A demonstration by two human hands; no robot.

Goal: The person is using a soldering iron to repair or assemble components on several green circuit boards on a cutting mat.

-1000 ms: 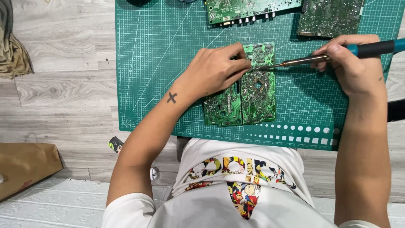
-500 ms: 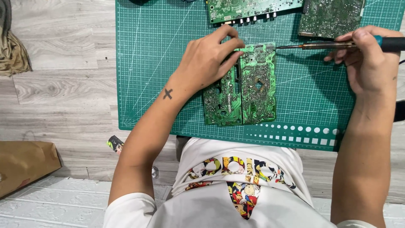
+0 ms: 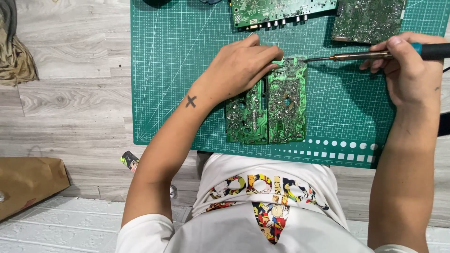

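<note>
Soldering in progress on the green circuit board point(image 3: 287, 100); its extent not verifiable.

Your left hand point(image 3: 241, 68) presses the board's top edge flat on the green gridded cutting mat point(image 3: 173, 70), fingers curled over it. Your right hand point(image 3: 412, 70) has its grip closed round the blue-handled soldering iron point(image 3: 375, 55), tip at the board's upper right corner (joints too small to judge).

The left hand point(image 3: 239, 68) covers the top left corner of the green circuit board point(image 3: 267, 105), so whatever's under the fingers is out of sight. The soldering iron with the blue-black handle point(image 3: 375, 55) runs off the right edge. The two green circuit boards up top point(image 3: 281, 11) point(image 3: 368, 21) are cropped, and so is the brown paper bag point(image 3: 28, 185) on the left.
</note>
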